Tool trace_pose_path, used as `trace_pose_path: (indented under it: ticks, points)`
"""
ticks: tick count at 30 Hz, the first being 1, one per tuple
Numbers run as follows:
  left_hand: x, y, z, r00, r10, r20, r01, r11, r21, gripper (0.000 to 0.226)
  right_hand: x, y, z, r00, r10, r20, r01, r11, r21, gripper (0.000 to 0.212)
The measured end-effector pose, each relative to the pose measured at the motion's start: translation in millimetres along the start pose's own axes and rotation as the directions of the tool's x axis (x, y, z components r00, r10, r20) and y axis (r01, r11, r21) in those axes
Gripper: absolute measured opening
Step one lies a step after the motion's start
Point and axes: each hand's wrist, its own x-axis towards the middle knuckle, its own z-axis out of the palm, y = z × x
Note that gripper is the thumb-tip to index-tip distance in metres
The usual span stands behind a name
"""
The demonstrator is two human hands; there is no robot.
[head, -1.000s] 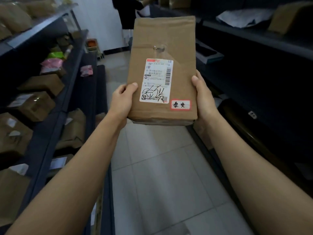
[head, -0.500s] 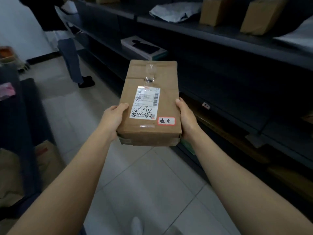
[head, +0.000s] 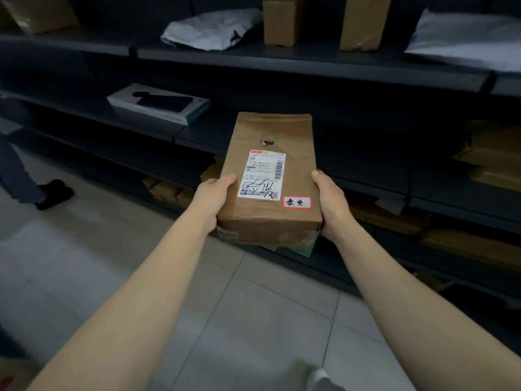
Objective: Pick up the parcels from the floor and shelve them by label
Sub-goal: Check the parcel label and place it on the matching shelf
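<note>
what changed: a second ago the view ran straight down the aisle with the box held up high and close, label to the camera. Now the view squares up to the dark shelving on the right side of the aisle, and the box sits lower and further out, already aimed at the racks.

what that means: looks to me like the label reading is over and this is the walk-up to a slot. Nothing shelved yet, so I'd call it mid-carry, placement still to do.

parcel: brown cardboard parcel (head: 269, 179), off the floor, held out over the pale tiles in front of the middle shelf (head: 197, 134), not touching any shelf. Its far end points at the racks.

labels: white shipping label (head: 262, 176) with black scrawl on the top face, and a small red-bordered sticker (head: 297, 203) just beside its lower right corner. Can't read either well enough to say where it belongs.

left hand: left hand (head: 212, 197) clamps the near left edge, thumb on top, fingers tucked underneath out of sight.

right hand: right hand (head: 331, 203) does the same on the near right edge, thumb along the side.

neighbours: a flat white box (head: 158, 104) lies on the middle shelf to the left, with bare shelf right of it. Grey mailer bag (head: 211, 31) and two upright cartons (head: 283, 21) one level up.
</note>
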Motion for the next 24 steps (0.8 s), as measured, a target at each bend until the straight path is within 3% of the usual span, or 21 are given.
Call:
trace_pose_path:
  ticks: [7, 17, 20, 21, 24]
  points:
    - [59, 34, 83, 0.980, 0.064, 0.188, -0.074, 0.996, 0.047, 0.042, 51, -45, -42, 0.991, -0.075, -0.114, 0.067, 0.995, -0.070, 0.047]
    - [135, 60, 159, 0.931, 0.122, 0.344, -0.128, 0.992, -0.004, 0.031, 129, -82, -66, 0.971, -0.105, -0.213, 0.089, 0.992, -0.084, 0.056]
    - [187, 64, 202, 0.902, 0.078, 0.424, -0.131, 0.987, 0.098, 0.034, 178, -76, -78, 0.926, -0.121, -0.357, 0.106, 0.992, -0.062, 0.055]
    - [187, 61, 202, 0.897, 0.070, 0.437, -0.129, 0.986, 0.107, 0.034, 178, -72, -78, 0.927, -0.145, -0.347, 0.132, 0.989, -0.062, 0.052]
    - [212, 59, 217, 0.886, 0.074, 0.458, -0.147, 0.981, 0.125, 0.019, 200, -67, -78, 0.916, -0.132, -0.379, 0.118, 0.991, -0.060, 0.048]
